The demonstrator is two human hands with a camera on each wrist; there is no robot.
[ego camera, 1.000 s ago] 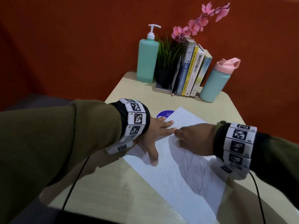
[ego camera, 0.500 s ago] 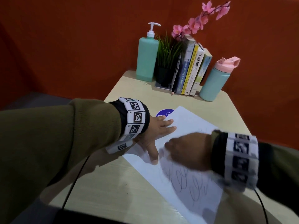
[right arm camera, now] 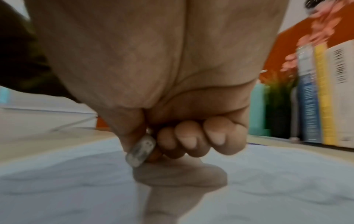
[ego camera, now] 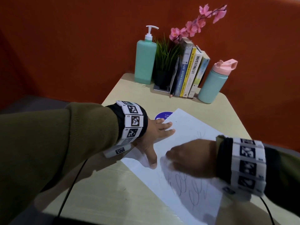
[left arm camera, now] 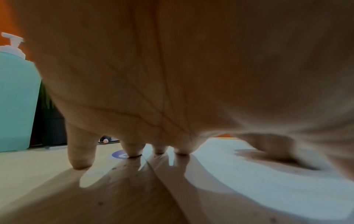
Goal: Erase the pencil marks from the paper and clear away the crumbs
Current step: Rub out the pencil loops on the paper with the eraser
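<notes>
Head view looking forward and down over the tabletop (ego camera: 133, 200), both wrist views low and close beneath the palms, skimming the paper (left arm camera: 268, 189), left wrist and head sharing the pump bottle (ego camera: 144, 60), right wrist sharing the books (right arm camera: 325, 91)

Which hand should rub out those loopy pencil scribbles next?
Right. The right hand already pinches the eraser and sits on the paper just above the pencil loops. The left hand lies flat, pressing down the paper's edge.
</notes>
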